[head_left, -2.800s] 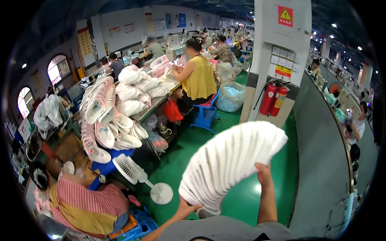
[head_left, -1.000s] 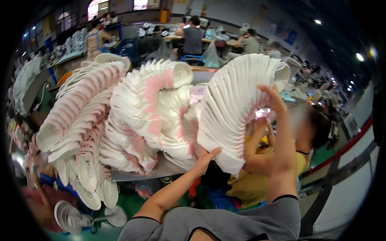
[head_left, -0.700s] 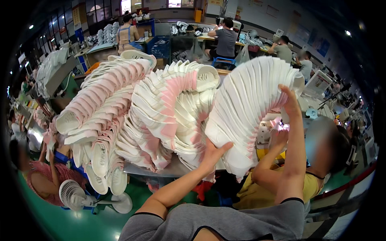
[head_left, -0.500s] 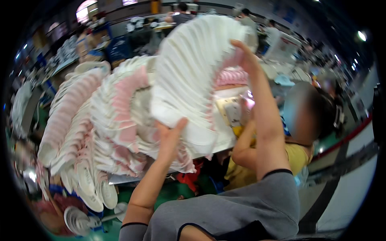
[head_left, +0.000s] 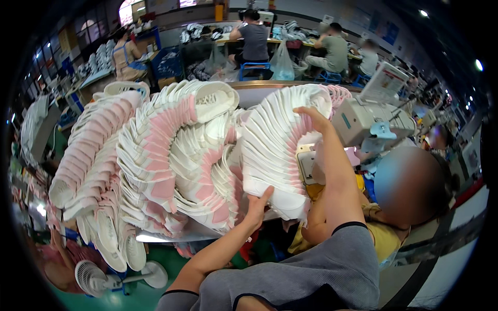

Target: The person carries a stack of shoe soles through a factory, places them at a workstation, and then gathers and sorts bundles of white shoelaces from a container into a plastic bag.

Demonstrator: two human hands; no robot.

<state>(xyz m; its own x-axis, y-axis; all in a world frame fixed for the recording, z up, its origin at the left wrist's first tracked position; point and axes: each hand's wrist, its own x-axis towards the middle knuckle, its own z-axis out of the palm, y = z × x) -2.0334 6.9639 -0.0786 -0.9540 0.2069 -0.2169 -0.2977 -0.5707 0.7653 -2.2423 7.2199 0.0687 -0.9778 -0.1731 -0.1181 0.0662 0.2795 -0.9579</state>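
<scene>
Between my two hands is a curved stack of nested white and pink shoe uppers (head_left: 271,142). My left hand (head_left: 257,206) grips its near end, thumb on the white side and the other fingers partly hidden below. At the far end, my right hand (head_left: 314,119) is closed around the inner pink side, with some fingertips out of sight. Just left of the held stack, more curved stacks of white and pink uppers (head_left: 155,150) lie on the table (head_left: 174,237). Whether the held stack rests on the tabletop, I cannot tell.
Pink and white shoe pieces (head_left: 93,150) hang over the left table end, above a white fan (head_left: 93,277). A co-worker in yellow (head_left: 386,236) sits close on my right by a sewing machine (head_left: 358,122). Several people work at benches behind.
Both my hands have lowered the stack of uppers from a raised position, bringing it down beside the other stacks. It now sits farther right in view, and the background shows more.
</scene>
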